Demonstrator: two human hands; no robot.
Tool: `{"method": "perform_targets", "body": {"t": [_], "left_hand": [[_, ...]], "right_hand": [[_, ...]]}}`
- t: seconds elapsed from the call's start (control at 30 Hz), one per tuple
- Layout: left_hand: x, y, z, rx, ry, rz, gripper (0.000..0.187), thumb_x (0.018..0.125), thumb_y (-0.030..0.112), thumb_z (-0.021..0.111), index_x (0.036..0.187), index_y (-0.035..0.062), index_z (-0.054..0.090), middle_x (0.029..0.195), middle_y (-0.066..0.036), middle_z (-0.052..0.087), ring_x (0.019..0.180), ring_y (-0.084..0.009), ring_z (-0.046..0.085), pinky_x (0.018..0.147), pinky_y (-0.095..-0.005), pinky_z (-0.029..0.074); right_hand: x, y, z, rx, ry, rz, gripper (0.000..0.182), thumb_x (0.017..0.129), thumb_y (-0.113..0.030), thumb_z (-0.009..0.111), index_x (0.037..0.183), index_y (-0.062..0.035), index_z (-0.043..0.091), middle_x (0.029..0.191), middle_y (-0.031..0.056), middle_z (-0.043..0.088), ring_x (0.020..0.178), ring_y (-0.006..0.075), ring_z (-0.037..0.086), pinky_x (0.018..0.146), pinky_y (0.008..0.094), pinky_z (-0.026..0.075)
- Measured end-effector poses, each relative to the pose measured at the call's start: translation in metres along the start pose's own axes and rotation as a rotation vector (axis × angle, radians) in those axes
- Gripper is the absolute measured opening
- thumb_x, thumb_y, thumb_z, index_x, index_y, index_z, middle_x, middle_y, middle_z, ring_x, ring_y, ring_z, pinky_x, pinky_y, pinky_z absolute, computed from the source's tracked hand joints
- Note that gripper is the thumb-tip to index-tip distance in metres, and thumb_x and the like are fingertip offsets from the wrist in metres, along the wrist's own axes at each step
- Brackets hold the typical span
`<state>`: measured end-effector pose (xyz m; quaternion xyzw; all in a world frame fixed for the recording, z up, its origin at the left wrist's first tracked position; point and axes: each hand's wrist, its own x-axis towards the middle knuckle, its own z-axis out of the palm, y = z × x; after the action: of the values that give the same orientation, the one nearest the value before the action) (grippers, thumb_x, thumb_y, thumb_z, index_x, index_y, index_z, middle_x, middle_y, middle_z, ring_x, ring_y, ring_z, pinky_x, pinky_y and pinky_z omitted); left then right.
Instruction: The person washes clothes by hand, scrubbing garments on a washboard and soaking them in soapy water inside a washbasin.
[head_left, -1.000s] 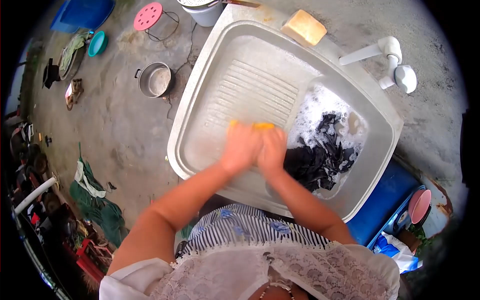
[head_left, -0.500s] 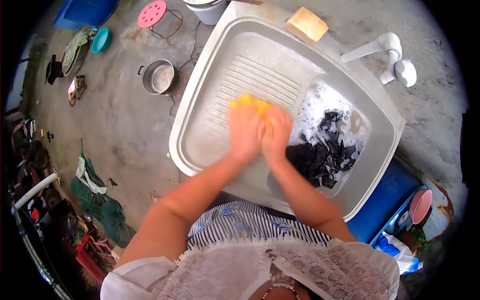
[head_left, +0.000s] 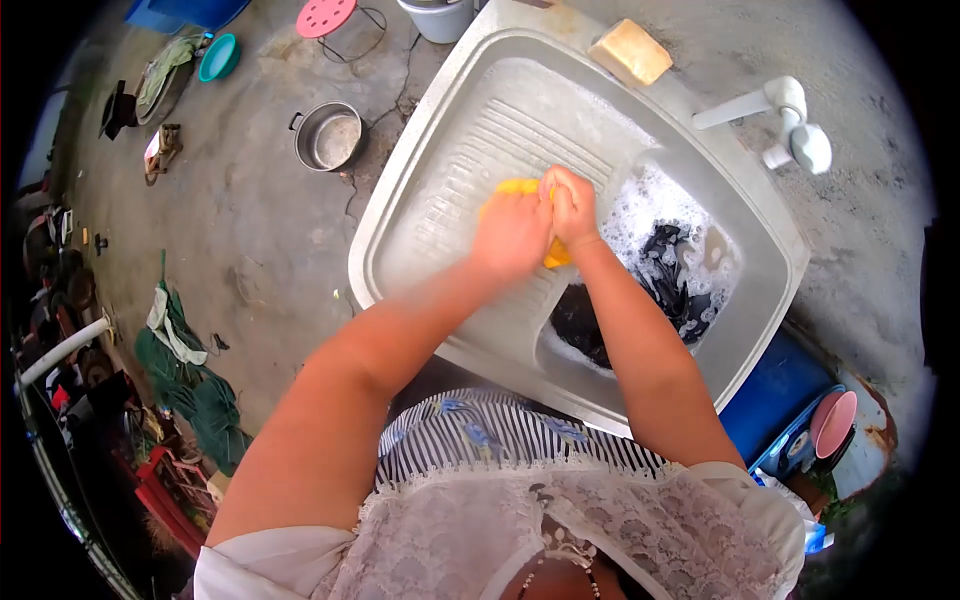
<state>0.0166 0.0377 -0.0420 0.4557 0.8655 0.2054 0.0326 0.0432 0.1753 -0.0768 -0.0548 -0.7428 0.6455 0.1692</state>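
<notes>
Above the ribbed washboard of the sink, my left hand is closed on a yellow cloth. Against it, my right hand also grips the yellow cloth, fingers curled into a fist. Most of the cloth is hidden inside the hands; bits of it stick out above and below them. To the right of my hands, the sink basin holds soapy water with white suds and dark wet clothing. My right forearm covers part of that clothing.
A tan block of soap rests on the sink's far rim. White tap piping stands behind the basin. On the concrete floor are a metal pot, a pink stool and a teal basin. A blue barrel is at lower right.
Both hands have shifted a little to the right with the yellow cloth. My right hand has risen relative to the left one, and the right forearm now covers more of the dark clothing.
</notes>
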Motion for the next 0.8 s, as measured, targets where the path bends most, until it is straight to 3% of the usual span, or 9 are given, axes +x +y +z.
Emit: {"method": "perform_targets", "body": {"t": [0.1,0.17,0.2,0.3,0.37,0.5,0.63,0.77,0.8], "left_hand": [[-0.002,-0.01,0.009,-0.036,-0.085,-0.097,0.022,0.088,0.018,0.051,0.1,0.0011,0.059,0.085,-0.015,0.061,0.083,-0.0335,0.059,0.075,-0.0457,0.045],[-0.014,-0.01,-0.002,-0.122,-0.063,-0.143,0.02,0.094,0.022,0.051,0.094,0.0032,0.058,0.087,-0.017,0.06,0.085,-0.036,0.059,0.076,-0.0465,0.046],[-0.031,-0.009,-0.015,-0.253,0.127,-0.314,0.017,0.092,0.019,0.054,0.094,0.0017,0.057,0.09,-0.019,0.06,0.089,-0.0355,0.059,0.08,-0.0453,0.046],[-0.079,-0.029,-0.048,-0.36,0.301,-0.525,0.012,0.094,0.013,0.058,0.095,0.0011,0.053,0.099,-0.019,0.061,0.094,-0.0292,0.06,0.085,-0.0397,0.048],[-0.096,-0.032,-0.068,-0.643,0.397,-0.576,0.01,0.095,0.012,0.057,0.094,0.0028,0.053,0.1,-0.015,0.061,0.094,-0.0257,0.06,0.084,-0.0377,0.048],[-0.107,-0.027,-0.128,-1.403,0.534,-0.724,0.005,0.099,0.014,0.054,0.1,0.0109,0.05,0.102,-0.006,0.059,0.095,-0.0176,0.061,0.088,-0.0353,0.05],[-0.101,-0.017,-0.173,-1.676,0.649,-0.591,0.012,0.103,0.02,0.049,0.104,0.0078,0.05,0.105,-0.009,0.061,0.098,-0.0219,0.062,0.092,-0.0394,0.05],[-0.089,0.003,-0.218,-1.822,0.547,-0.379,0.014,0.103,0.019,0.049,0.107,0.0064,0.048,0.104,-0.009,0.06,0.098,-0.0201,0.06,0.091,-0.0354,0.048],[-0.086,0.003,-0.221,-1.836,0.489,-0.332,0.014,0.102,0.019,0.052,0.108,0.0068,0.048,0.105,-0.009,0.061,0.099,-0.0201,0.061,0.091,-0.0352,0.047]], "right_hand": [[0.0,-0.004,-0.001,-0.024,0.009,0.087,0.02,0.085,-0.005,0.038,0.078,0.0003,0.056,0.07,0.0108,0.057,0.065,0.016,0.053,0.06,0.0307,0.045],[-0.008,-0.023,0.0,0.304,0.316,0.432,0.017,0.089,-0.003,0.04,0.085,-0.0006,0.056,0.084,0.0107,0.063,0.078,0.0176,0.058,0.072,0.0263,0.048],[-0.02,-0.028,-0.009,0.302,0.319,0.418,0.017,0.089,-0.003,0.04,0.085,-0.0006,0.056,0.084,0.0107,0.063,0.078,0.0176,0.058,0.072,0.0263,0.048],[-0.06,-0.045,-0.056,-0.369,0.2,0.146,0.015,0.094,-0.005,0.043,0.095,-0.0026,0.057,0.095,0.0111,0.065,0.09,0.0187,0.063,0.079,0.0291,0.051],[-0.073,-0.075,-0.073,0.051,0.295,0.504,0.013,0.096,-0.004,0.044,0.099,-0.0041,0.057,0.1,0.0109,0.065,0.094,0.0194,0.064,0.082,0.0342,0.052],[-0.074,-0.128,-0.089,0.351,0.396,0.386,0.013,0.097,-0.006,0.043,0.105,-0.0028,0.054,0.098,0.014,0.065,0.089,0.0237,0.066,0.076,0.0362,0.055],[-0.072,-0.168,-0.092,0.57,0.514,0.308,0.015,0.097,-0.007,0.044,0.11,-0.0009,0.05,0.1,0.0147,0.065,0.089,0.0233,0.066,0.074,0.0355,0.055],[-0.076,-0.146,-0.102,-0.238,0.485,0.377,0.021,0.095,-0.01,0.05,0.114,-0.0021,0.052,0.105,0.0161,0.066,0.088,0.0243,0.067,0.077,0.0352,0.055],[-0.082,-0.146,-0.095,-0.512,0.425,0.196,0.022,0.094,-0.01,0.053,0.115,-0.0034,0.053,0.102,0.0151,0.067,0.087,0.0238,0.067,0.076,0.0355,0.055]]}}
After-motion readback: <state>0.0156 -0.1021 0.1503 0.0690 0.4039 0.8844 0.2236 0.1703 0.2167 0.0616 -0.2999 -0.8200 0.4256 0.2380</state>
